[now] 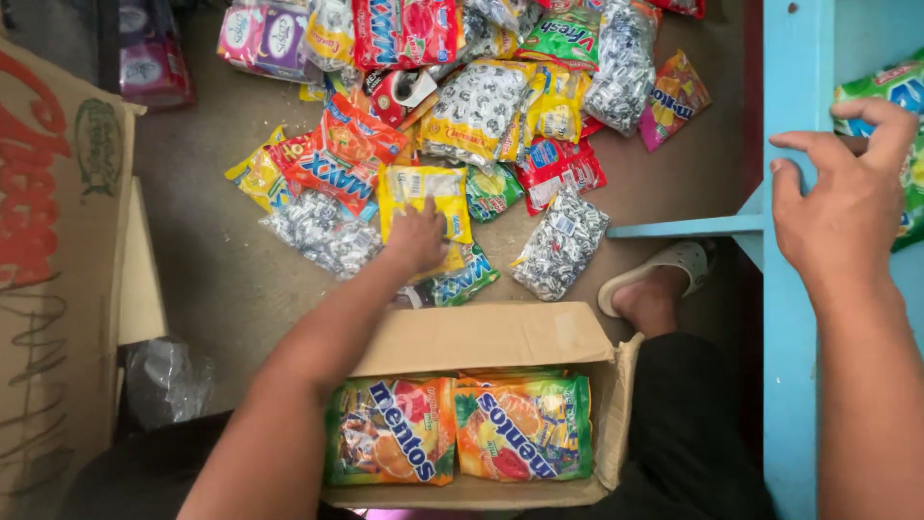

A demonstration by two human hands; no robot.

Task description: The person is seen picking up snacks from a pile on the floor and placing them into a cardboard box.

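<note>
The yellow candy bag (423, 193) lies flat on the floor (212, 260) at the near edge of the heap of sweets (481, 106), just past the open cardboard box (481, 337) by my knees. My left hand (416, 236) is down on its lower half, fingers (404, 223) curled over the plastic — touching it, though I cannot tell if they have pinched it yet. I judge it light and soft, a slippery film full of loose hard pieces that will sag and shift, so the best hold looks like the crimped bottom edge or a good handful across the middle, not one corner.

Under and beside it sit a green and blue packet (460, 281), a clear bag of silver-wrapped sweets (322, 231) to the left and another clear bag (560, 246) to the right. Orange packets (346, 154) overlap above them.

In the box, two fruit-candy bags (462, 429) lie side by side, face up.

My right hand (842, 207) is well apart, fingers spread and loose against the blue shelf frame (794, 318), fingertips touching a green bag (900, 91) there — resting, not gripping. My sandalled foot (659, 279) shows beside the box, and a big printed carton (48, 270) stands on the left
</note>
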